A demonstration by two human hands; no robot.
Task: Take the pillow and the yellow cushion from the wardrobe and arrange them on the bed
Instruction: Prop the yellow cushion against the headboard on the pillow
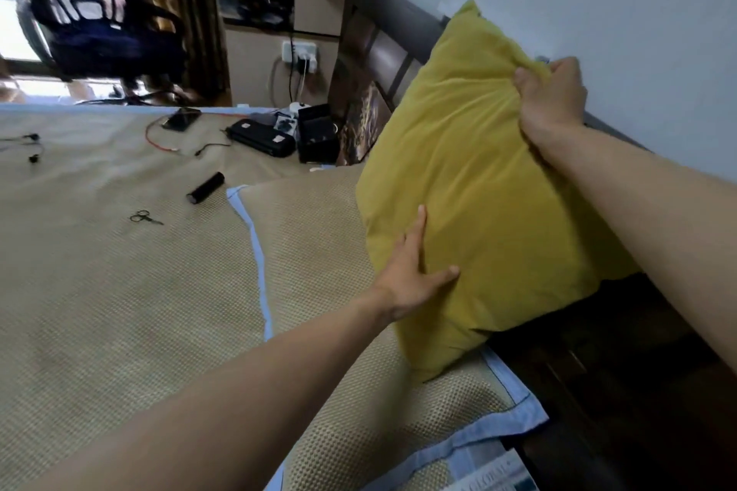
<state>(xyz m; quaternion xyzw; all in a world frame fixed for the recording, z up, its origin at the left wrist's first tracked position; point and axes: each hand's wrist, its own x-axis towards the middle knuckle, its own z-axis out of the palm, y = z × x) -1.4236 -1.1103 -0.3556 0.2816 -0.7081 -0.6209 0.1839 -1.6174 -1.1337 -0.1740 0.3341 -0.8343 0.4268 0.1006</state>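
The bed, covered by a woven mat, is carrying everything. Against its headboard the yellow cushion is standing tilted, its lower edge resting on the mat-covered pillow, likely so it props upright. The right hand is pinching a fold of the cushion's top edge, fingers closed on the fabric, steadying it. The left hand is lying open and flat against the cushion's front, pressing it back. Scissors and 1 black cylinder are lying well apart.
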